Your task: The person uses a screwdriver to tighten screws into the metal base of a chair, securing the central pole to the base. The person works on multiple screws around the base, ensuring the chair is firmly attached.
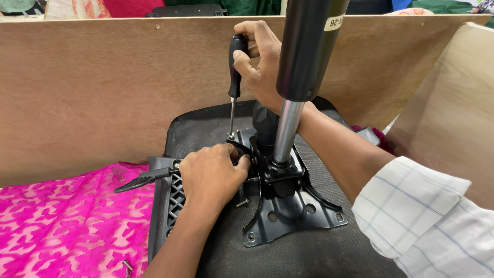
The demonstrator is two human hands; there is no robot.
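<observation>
Your right hand (260,64) is clenched around the smooth black handle of an upright screwdriver (235,77), its thin steel shaft meeting a screw, apparently, at the black metal seat plate (293,211). Your left hand (211,175) presses curled fingers on the plate's lever (141,181), beside the glossy gas cylinder (303,62).

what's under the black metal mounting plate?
The mounting plate lies on the dark fabric seat underside. The left hand covers its left edge; the right hand holds a screwdriver at its far corner.

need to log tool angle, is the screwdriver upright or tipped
Upright: the screwdriver, gripped by the right hand, stands nearly vertical, tip down on the black metal plate.
</observation>
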